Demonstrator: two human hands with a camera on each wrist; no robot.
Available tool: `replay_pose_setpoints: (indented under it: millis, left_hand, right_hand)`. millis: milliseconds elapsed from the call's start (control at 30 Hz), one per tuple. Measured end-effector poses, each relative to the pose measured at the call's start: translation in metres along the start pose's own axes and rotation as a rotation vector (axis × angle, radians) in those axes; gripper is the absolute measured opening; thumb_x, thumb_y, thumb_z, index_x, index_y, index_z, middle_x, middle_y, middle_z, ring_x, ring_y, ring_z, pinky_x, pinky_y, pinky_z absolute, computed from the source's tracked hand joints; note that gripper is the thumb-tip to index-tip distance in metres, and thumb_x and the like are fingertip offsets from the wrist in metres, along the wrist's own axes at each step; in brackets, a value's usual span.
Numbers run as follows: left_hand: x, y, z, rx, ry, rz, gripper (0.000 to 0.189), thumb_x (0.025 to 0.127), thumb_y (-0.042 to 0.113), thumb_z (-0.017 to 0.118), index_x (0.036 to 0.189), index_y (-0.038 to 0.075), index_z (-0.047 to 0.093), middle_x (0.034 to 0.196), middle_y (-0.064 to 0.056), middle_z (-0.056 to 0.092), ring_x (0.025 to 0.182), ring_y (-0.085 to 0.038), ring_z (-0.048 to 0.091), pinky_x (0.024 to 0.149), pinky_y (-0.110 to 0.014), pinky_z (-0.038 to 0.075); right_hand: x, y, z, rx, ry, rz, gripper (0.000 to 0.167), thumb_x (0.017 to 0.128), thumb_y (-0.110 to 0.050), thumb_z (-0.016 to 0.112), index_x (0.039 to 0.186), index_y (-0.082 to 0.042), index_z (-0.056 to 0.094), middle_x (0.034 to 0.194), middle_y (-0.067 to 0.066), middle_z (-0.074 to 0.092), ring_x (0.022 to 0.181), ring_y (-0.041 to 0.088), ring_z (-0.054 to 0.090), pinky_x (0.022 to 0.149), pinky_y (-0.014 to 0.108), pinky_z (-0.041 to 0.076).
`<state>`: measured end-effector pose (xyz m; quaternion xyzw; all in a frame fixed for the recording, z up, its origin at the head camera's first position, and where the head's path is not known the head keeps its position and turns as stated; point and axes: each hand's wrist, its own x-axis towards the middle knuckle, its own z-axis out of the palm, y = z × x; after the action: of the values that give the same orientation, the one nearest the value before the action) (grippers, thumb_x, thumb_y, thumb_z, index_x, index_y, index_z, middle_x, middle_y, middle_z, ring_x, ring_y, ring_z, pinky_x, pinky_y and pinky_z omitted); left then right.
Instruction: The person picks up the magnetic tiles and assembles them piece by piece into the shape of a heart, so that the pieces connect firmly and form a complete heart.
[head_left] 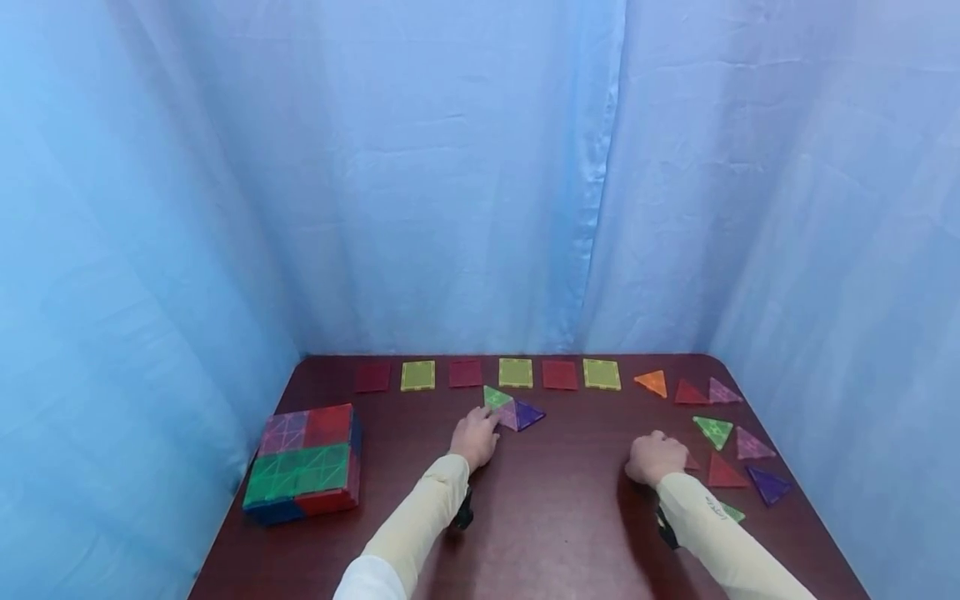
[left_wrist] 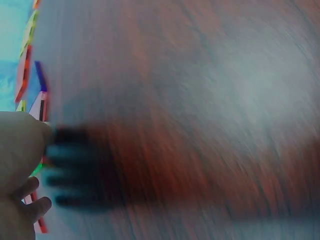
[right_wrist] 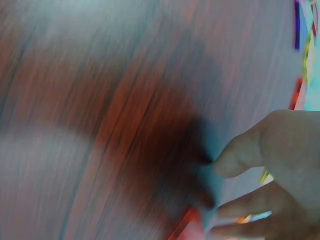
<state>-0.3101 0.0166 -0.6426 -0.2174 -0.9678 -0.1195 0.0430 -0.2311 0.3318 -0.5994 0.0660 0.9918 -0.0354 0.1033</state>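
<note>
My left hand reaches to a row of triangular magnetic tiles lying edge to edge: a green triangle, a pale purple triangle and a dark blue triangle. Its fingertips rest at the green and purple ones, also seen side-on as a pale tile in the left wrist view. Over the table's right part, my right hand hovers beside a red triangle that it partly hides. In the right wrist view its thumb and fingers stand apart, with a red tile below the fingers.
A stack of coloured tiles stands at the left. Along the back edge runs a line of red squares and yellow squares. Loose triangles, among them an orange one and a purple one, lie at the right. Blue curtains enclose the table.
</note>
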Motion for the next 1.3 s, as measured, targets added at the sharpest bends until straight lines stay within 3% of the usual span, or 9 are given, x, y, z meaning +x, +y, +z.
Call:
replay_pose_setpoints:
  millis: [133,233,433,533,767,933,1033,1167,1300]
  left_hand:
    - [-0.008,-0.001,-0.005,0.187,-0.001,0.127,0.026,0.094,0.030,0.073,0.117,0.018,0.073,0.116,-0.006,0.069,0.109,-0.025,0.065,0.087,-0.040,0.055]
    - [-0.007,-0.004,-0.009,0.209,0.003,0.189,0.028,0.094,0.033,0.073,0.117,0.019,0.073,0.111,-0.005,0.068,0.105,-0.024,0.064,0.087,-0.038,0.054]
    - [-0.002,-0.019,-0.014,0.014,-0.156,0.050,0.055,0.093,0.042,0.072,0.142,0.019,0.060,0.153,-0.009,0.049,0.143,-0.029,0.044,0.114,-0.044,0.043]
    - [-0.001,-0.026,-0.011,-0.019,-0.187,0.025,0.060,0.093,0.046,0.070,0.146,0.020,0.056,0.155,-0.008,0.047,0.144,-0.029,0.043,0.114,-0.046,0.042]
    - [0.001,-0.032,-0.008,0.013,-0.116,0.118,0.049,0.095,0.050,0.067,0.134,0.020,0.063,0.131,-0.007,0.058,0.119,-0.024,0.058,0.100,-0.040,0.051]
    - [0.006,-0.031,-0.011,0.022,-0.125,0.125,0.046,0.102,0.050,0.054,0.137,0.021,0.064,0.131,-0.007,0.060,0.119,-0.024,0.059,0.102,-0.040,0.051]
    - [0.013,-0.029,-0.013,-0.108,-0.109,0.054,0.044,0.106,0.046,0.049,0.134,0.018,0.066,0.128,-0.008,0.065,0.117,-0.025,0.062,0.100,-0.041,0.052]
    - [0.022,-0.022,-0.015,-0.365,-0.014,-0.105,0.040,0.108,0.037,0.048,0.123,0.008,0.071,0.113,-0.012,0.072,0.107,-0.028,0.068,0.093,-0.044,0.055]
    - [0.029,-0.012,-0.014,-0.466,0.094,-0.191,0.031,0.106,0.026,0.054,0.115,0.002,0.072,0.107,-0.016,0.073,0.103,-0.032,0.070,0.089,-0.046,0.056]
  right_hand:
    - [0.020,-0.033,0.017,0.003,0.137,-0.260,0.042,0.091,-0.023,0.067,0.120,0.007,0.066,0.121,0.027,0.061,0.109,0.047,0.061,0.092,0.063,0.051]
    - [0.039,-0.061,0.023,0.086,0.148,-0.444,0.053,0.095,-0.029,0.071,0.135,0.003,0.060,0.135,0.025,0.058,0.124,0.044,0.057,0.101,0.061,0.047]
    - [0.068,-0.102,0.028,0.157,0.082,-0.574,0.067,0.094,-0.037,0.073,0.149,-0.007,0.050,0.148,0.019,0.051,0.135,0.041,0.050,0.108,0.062,0.042]
    - [0.075,-0.108,0.031,0.149,0.057,-0.570,0.069,0.091,-0.043,0.075,0.148,-0.009,0.052,0.147,0.018,0.053,0.134,0.039,0.050,0.109,0.061,0.041]
    - [0.088,-0.104,0.036,0.156,0.096,-0.630,0.064,0.091,-0.046,0.074,0.142,-0.010,0.059,0.140,0.017,0.059,0.131,0.037,0.053,0.109,0.054,0.044]
    - [0.095,-0.097,0.034,0.242,0.110,-0.643,0.054,0.097,-0.046,0.065,0.138,-0.011,0.062,0.137,0.014,0.063,0.129,0.033,0.058,0.107,0.053,0.047]
    - [0.098,-0.097,0.034,0.388,0.130,-0.564,0.049,0.100,-0.049,0.060,0.133,-0.012,0.066,0.130,0.009,0.068,0.123,0.029,0.063,0.104,0.051,0.050]
    - [0.101,-0.106,0.034,0.589,0.191,-0.402,0.044,0.103,-0.047,0.054,0.126,-0.012,0.068,0.121,0.009,0.072,0.117,0.031,0.066,0.100,0.051,0.051]
    - [0.100,-0.115,0.036,0.659,0.281,-0.314,0.031,0.104,-0.030,0.059,0.122,-0.007,0.069,0.118,0.015,0.072,0.113,0.035,0.067,0.096,0.053,0.053]
